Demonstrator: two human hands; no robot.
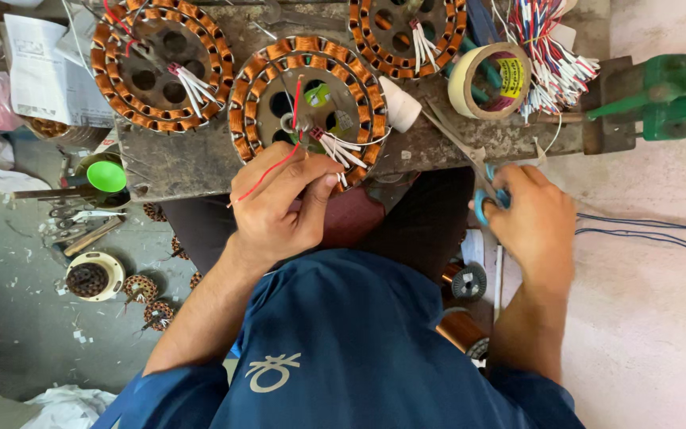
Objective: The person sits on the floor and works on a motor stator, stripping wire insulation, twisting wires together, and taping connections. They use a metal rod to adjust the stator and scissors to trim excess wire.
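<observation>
A round stator (pixel 309 97) wound with copper coils lies on the worn bench (pixel 176 163) in front of me. My left hand (pixel 275 202) pinches a thin red wire (pixel 283 155) that runs up to the stator's centre, beside its white-sleeved leads (pixel 343 151). My right hand (pixel 529 214) grips scissors with blue handles (pixel 487 199); their blades point up-left over the bench edge.
Two more copper-wound stators (pixel 160 63) (pixel 406 36) lie further back. A roll of tape (pixel 487 79), a bundle of coloured wires (pixel 549 48) and a green vise (pixel 660 95) sit at right. Tools, a green cup (pixel 106 176) and small coils lie on the floor at left.
</observation>
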